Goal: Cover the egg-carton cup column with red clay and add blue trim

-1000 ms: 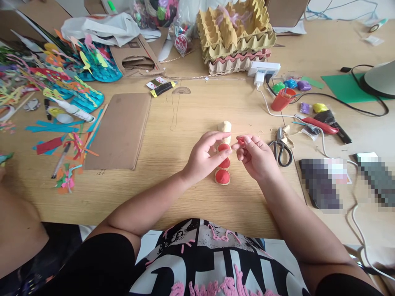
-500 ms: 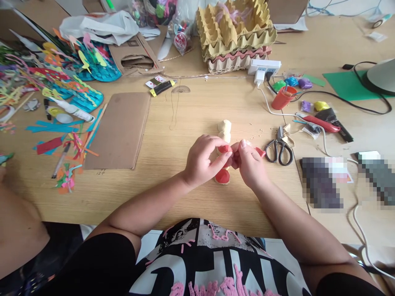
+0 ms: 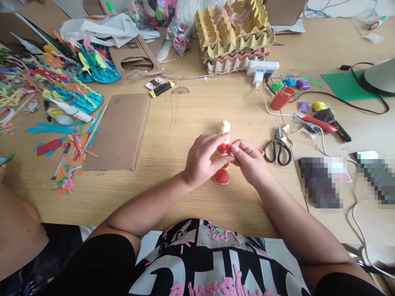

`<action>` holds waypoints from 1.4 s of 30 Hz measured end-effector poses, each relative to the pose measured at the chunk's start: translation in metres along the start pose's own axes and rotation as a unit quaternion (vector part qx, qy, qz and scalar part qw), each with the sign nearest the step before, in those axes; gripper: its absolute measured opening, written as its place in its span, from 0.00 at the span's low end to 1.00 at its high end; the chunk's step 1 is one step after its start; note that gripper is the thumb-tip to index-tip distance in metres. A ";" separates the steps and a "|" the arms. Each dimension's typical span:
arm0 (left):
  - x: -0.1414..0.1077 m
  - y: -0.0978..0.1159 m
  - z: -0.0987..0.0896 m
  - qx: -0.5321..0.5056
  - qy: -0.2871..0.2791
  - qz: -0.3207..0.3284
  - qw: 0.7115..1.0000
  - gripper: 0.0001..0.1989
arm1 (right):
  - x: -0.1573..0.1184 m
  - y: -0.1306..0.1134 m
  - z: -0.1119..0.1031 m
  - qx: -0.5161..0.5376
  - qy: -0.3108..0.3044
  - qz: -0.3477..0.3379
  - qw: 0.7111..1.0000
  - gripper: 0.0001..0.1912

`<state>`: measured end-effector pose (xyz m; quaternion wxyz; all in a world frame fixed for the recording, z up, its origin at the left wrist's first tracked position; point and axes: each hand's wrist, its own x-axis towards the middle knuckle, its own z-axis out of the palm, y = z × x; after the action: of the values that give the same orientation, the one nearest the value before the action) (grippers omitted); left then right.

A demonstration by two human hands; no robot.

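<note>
A strip of pale egg-carton cups (image 3: 224,126) lies on the table in front of me, running toward me. Red, soft-looking clay covers its nearest cup (image 3: 221,176), and more red shows on the cups under my hands. My left hand (image 3: 202,158) curves over the strip, thumb and fingers closing around a small piece of red clay (image 3: 228,147). Thumb and fingertips of my right hand (image 3: 250,162) pinch that same piece from the right. Just beyond my right knuckles, a bit of red material peeks out, mostly hidden.
Black-handled scissors (image 3: 278,148) lie right of my hands, near carton scraps. A brown cardboard sheet (image 3: 115,131) rests on the left beside paper strips. Stacked egg trays (image 3: 234,39), a power strip (image 3: 263,66) and a red cup (image 3: 282,98) stand farther back. Another person's arm is at left.
My right hand has turned slightly, its fingers now more bent over the red clay. My left fingers have spread a little farther over the strip. The strip has stayed in place.
</note>
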<state>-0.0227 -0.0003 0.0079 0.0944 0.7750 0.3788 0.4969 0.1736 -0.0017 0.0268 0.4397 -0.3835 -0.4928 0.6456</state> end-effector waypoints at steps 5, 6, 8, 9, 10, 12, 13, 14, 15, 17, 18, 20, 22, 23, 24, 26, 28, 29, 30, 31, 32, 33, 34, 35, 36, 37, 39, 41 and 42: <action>0.004 0.005 -0.002 0.004 0.002 0.006 1.000 0.12 | 0.000 0.001 -0.001 -0.049 0.004 -0.035 0.998 0.39; 0.005 0.006 -0.002 -0.006 0.002 -0.002 1.000 0.14 | 0.000 0.001 -0.001 -0.050 0.005 -0.033 0.998 0.40; 0.006 0.008 -0.003 -0.041 0.009 -0.016 0.999 0.16 | 0.000 0.002 -0.001 -0.060 0.002 -0.025 0.998 0.42; 0.007 0.009 -0.003 -0.061 0.013 -0.029 0.998 0.17 | 0.000 0.001 -0.001 -0.069 0.001 -0.024 0.997 0.43; 0.007 0.010 -0.004 -0.081 0.016 -0.049 0.995 0.19 | 0.000 0.001 -0.001 -0.079 0.002 -0.024 0.997 0.43; 0.007 0.012 -0.004 -0.119 0.014 -0.105 0.987 0.24 | 0.000 0.000 -0.001 -0.098 0.007 -0.029 0.995 0.43; 0.007 0.013 -0.004 -0.136 0.009 -0.136 0.981 0.27 | -0.001 -0.001 -0.001 -0.106 0.008 -0.037 0.994 0.42; 0.007 0.013 -0.004 -0.151 0.003 -0.163 0.975 0.30 | -0.002 -0.001 -0.001 -0.113 0.004 -0.048 0.992 0.41; 0.007 0.014 -0.004 -0.164 -0.001 -0.185 0.969 0.33 | -0.003 -0.002 0.000 -0.118 -0.005 -0.060 0.991 0.39; 0.008 0.015 -0.003 -0.182 -0.007 -0.218 0.959 0.36 | -0.006 -0.002 0.001 -0.132 -0.035 -0.086 0.987 0.36; 0.008 0.016 -0.003 -0.190 -0.007 -0.230 0.954 0.37 | -0.008 -0.001 0.002 -0.147 -0.053 -0.097 0.983 0.34; 0.008 0.017 -0.001 -0.203 -0.005 -0.244 0.948 0.38 | -0.011 0.001 0.003 -0.194 -0.072 -0.119 0.971 0.31; 0.007 0.018 0.000 -0.215 0.007 -0.251 0.944 0.39 | -0.013 0.003 0.004 -0.246 -0.066 -0.145 0.956 0.28; 0.007 0.018 0.001 -0.224 0.012 -0.256 0.940 0.41 | -0.013 0.004 0.004 -0.261 -0.055 -0.155 0.951 0.27; 0.006 0.018 0.001 -0.237 0.013 -0.262 0.936 0.42 | -0.013 0.004 0.003 -0.268 -0.040 -0.161 0.949 0.27; 0.005 0.017 0.001 -0.271 0.005 -0.284 0.920 0.46 | -0.011 0.002 0.001 -0.262 -0.006 -0.166 0.951 0.29; 0.005 0.015 0.000 -0.302 -0.013 -0.308 0.902 0.48 | -0.009 -0.001 -0.001 -0.250 0.021 -0.168 0.953 0.32; 0.005 0.014 0.000 -0.314 -0.017 -0.315 0.896 0.48 | -0.008 -0.003 -0.002 -0.245 0.028 -0.169 0.954 0.33; 0.005 0.013 -0.001 -0.323 -0.018 -0.319 0.891 0.47 | -0.007 -0.004 -0.003 -0.241 0.033 -0.170 0.955 0.33; 0.005 0.013 -0.001 -0.331 -0.016 -0.318 0.888 0.44 | -0.006 -0.004 -0.004 -0.238 0.035 -0.169 0.956 0.34; 0.006 0.013 -0.001 -0.337 -0.013 -0.313 0.888 0.40 | -0.006 -0.004 -0.004 -0.236 0.034 -0.168 0.957 0.34; 0.006 0.013 0.000 -0.340 -0.012 -0.303 0.890 0.35 | -0.006 -0.004 -0.004 -0.234 0.030 -0.167 0.957 0.35; 0.007 0.014 0.000 -0.341 -0.011 -0.289 0.894 0.30 | -0.006 -0.004 -0.004 -0.230 0.023 -0.164 0.959 0.35; 0.007 0.015 0.001 -0.340 -0.011 -0.272 0.900 0.25 | -0.006 -0.003 -0.004 -0.224 0.014 -0.161 0.961 0.36; 0.007 0.015 0.002 -0.337 -0.013 -0.255 0.906 0.22 | -0.006 -0.003 -0.004 -0.218 0.004 -0.158 0.963 0.36; 0.007 0.016 0.002 -0.333 -0.014 -0.239 0.912 0.20 | -0.006 -0.003 -0.004 -0.210 -0.005 -0.154 0.965 0.36; 0.006 0.017 0.003 -0.319 -0.007 -0.223 0.921 0.18 | -0.006 -0.003 -0.004 -0.201 -0.012 -0.151 0.968 0.36; 0.006 0.016 0.003 -0.301 0.004 -0.228 0.926 0.19 | -0.006 -0.004 -0.003 -0.203 -0.007 -0.155 0.967 0.35; 0.005 0.016 0.003 -0.292 0.010 -0.233 0.927 0.21 | -0.007 -0.004 -0.002 -0.205 -0.005 -0.155 0.966 0.35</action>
<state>-0.0115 -0.0069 0.0186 0.4259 0.5977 0.3882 0.5573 0.1784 -0.0067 0.0311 0.4441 -0.3815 -0.6702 0.4562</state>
